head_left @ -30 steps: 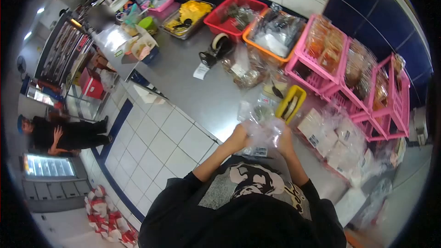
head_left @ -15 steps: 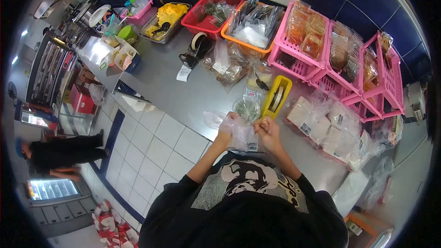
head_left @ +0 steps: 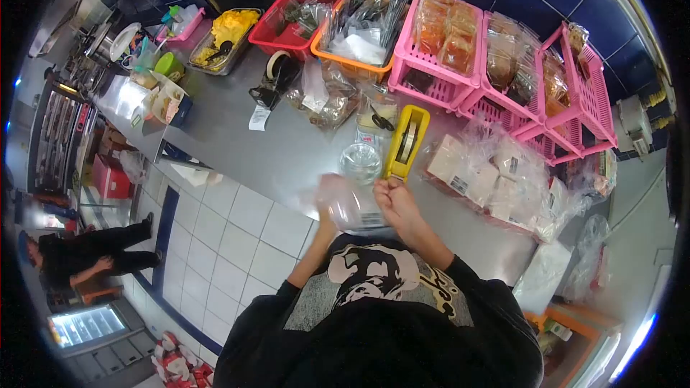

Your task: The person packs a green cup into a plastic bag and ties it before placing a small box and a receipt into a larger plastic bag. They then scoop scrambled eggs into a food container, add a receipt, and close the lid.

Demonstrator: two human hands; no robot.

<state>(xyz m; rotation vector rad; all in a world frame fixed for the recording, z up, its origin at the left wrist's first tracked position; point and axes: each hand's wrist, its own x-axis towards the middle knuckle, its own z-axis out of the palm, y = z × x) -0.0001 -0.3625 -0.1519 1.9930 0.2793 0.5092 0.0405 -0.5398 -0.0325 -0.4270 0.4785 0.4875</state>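
Observation:
My left hand (head_left: 328, 206) is closed on a clear plastic bag (head_left: 350, 205), smeared by motion, above the counter's front edge. A printed label shows faintly at the bag's lower right. My right hand (head_left: 397, 205) is closed in a pinch at the near end of a yellow tape dispenser (head_left: 407, 145); whatever is between the fingers is too small to make out. Just beyond the bag stands a round clear container (head_left: 360, 164). Behind it is a small tub (head_left: 375, 116) with black-handled scissors (head_left: 382, 123) on top.
Wrapped white packs (head_left: 496, 187) lie to the right, below pink baskets (head_left: 471, 79) of bagged food. Orange (head_left: 352, 61) and red (head_left: 277, 42) baskets, a black tape dispenser (head_left: 277, 79) and a tray of yellow food (head_left: 226, 39) line the back. A person (head_left: 90, 255) stands at far left.
The view has shifted, so the counter's things appear farther left. The bag in my left hand has swung and blurred. The round container looks clear instead of greenish. My right hand stays pinched by the dispenser.

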